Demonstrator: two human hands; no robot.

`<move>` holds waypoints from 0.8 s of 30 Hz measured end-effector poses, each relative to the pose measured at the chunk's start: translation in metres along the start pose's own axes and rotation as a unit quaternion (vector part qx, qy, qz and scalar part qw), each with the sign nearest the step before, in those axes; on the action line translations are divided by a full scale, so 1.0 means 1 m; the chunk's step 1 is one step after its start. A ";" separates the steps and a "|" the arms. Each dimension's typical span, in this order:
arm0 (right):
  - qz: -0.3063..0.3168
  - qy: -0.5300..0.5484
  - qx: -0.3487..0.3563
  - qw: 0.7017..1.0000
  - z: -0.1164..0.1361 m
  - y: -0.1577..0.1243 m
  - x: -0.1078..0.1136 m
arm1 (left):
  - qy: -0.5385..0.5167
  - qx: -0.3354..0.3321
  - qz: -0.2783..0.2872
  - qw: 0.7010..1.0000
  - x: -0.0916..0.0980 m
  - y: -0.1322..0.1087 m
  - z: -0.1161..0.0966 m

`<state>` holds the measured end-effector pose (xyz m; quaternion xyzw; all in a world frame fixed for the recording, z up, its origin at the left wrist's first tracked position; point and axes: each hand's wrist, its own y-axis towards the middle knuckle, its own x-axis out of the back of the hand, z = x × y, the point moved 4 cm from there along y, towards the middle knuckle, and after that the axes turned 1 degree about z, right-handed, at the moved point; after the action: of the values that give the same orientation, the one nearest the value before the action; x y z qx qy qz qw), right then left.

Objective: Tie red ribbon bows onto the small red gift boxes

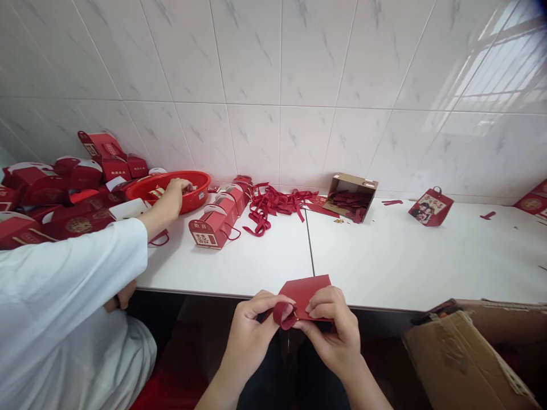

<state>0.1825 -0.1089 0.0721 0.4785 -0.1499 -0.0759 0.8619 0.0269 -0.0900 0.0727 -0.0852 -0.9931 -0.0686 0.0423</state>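
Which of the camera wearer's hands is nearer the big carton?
Right: the right hand is left of the big carton, not touching it; the left hand is farther left, at the ribbon loop.

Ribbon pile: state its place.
In the head view, the ribbon pile lies on the table, right of the red box row and left of the small cardboard box.

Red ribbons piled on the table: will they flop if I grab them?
The red ribbons look floppy, since they bend and curl loosely. They're probably light, being thin strips. Overlapping as they lie, several might come up together.
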 end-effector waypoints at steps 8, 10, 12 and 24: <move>-0.019 0.028 -0.059 0.998 -0.003 -0.008 -0.004 | -0.030 0.017 0.001 0.999 -0.002 0.000 0.005; -0.020 0.036 -0.066 0.997 -0.004 -0.010 -0.005 | -0.036 0.021 0.003 0.999 -0.002 -0.001 0.006; -0.022 0.042 -0.068 0.997 -0.004 -0.011 -0.006 | -0.045 0.022 0.007 0.999 -0.002 -0.002 0.007; -0.011 0.033 0.016 0.999 0.005 -0.007 0.002 | -0.092 -0.143 0.097 0.981 -0.004 -0.011 0.005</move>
<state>0.1829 -0.1177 0.0692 0.4962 -0.1172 -0.0673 0.8576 0.0286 -0.1010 0.0658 -0.1919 -0.9597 -0.1975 -0.0551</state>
